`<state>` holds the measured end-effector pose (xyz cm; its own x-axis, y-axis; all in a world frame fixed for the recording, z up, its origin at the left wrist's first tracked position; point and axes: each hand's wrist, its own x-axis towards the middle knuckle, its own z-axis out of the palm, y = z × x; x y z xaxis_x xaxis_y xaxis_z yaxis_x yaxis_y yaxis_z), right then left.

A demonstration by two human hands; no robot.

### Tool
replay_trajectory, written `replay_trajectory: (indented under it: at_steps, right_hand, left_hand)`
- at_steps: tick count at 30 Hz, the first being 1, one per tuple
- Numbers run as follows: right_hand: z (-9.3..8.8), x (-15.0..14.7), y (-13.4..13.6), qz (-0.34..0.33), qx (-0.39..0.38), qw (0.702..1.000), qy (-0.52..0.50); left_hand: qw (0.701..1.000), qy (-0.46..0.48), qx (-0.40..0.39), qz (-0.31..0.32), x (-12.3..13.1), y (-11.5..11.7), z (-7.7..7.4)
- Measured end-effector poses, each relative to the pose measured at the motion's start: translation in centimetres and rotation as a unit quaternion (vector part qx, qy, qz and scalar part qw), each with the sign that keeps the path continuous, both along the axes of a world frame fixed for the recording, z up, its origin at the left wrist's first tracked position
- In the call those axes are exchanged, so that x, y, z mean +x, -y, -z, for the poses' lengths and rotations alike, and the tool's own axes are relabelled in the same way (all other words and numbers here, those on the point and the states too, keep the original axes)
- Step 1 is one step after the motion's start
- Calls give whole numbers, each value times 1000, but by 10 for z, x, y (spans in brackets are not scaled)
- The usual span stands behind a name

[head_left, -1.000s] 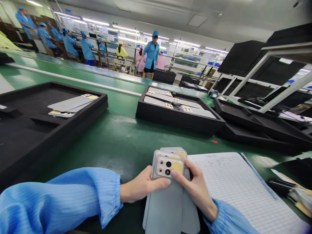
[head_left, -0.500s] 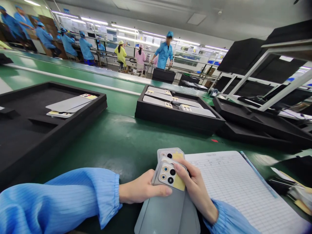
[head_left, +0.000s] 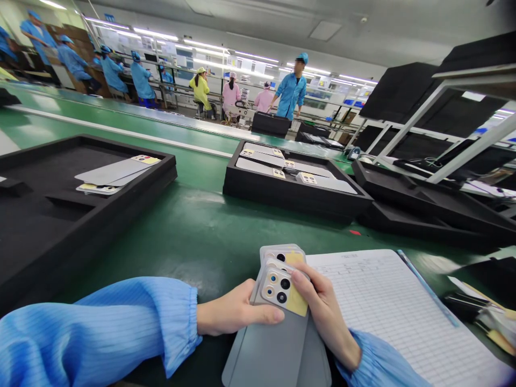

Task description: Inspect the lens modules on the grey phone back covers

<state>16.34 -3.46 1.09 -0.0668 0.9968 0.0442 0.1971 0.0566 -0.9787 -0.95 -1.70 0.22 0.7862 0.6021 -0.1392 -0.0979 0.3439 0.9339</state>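
Observation:
Low in the middle of the head view I hold a fanned stack of grey phone back covers [head_left: 278, 338]. Each visible one has a camera cutout block at its top end, with yellow film beside the lens rings. My left hand [head_left: 244, 312] grips the stack from the left, its thumb lying across the top cover just below the camera block. My right hand [head_left: 320, 298] clasps the upper right edge, with fingertips on the yellow film. The fingers under the stack are hidden. A printed grid sheet [head_left: 387, 301] lies just right of my right hand.
A black foam tray [head_left: 282, 199] holding more covers stands ahead on the green table [head_left: 189, 226]. Another black tray [head_left: 133, 207], with a few covers, is at left. Stacked black trays [head_left: 423, 215] and a metal frame [head_left: 419, 123] stand right. A blue pen [head_left: 427, 287] lies on the sheet.
Both my hands and the stack stay almost still. In the background, a standing co-worker in blue has moved to the right.

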Motion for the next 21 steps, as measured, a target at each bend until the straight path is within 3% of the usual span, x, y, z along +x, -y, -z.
replay_trajectory:
  at_steps: [5,10,14,21]
  right_hand:
    - [1,1,0,-5,3,1000,4]
    - [-3,-1,-2,-13,38,998,48]
    - [-3,-1,-1,-18,39,997,65]
    - [-5,-2,-1,-9,31,998,55]
  left_hand:
    - [1000,13,-6,4,1,-2,5]
    - [996,71,-28,-56,3,-1,10]
    - [994,82,-36,-61,4,-1,8]
    - [986,59,-128,-89,4,1,6]
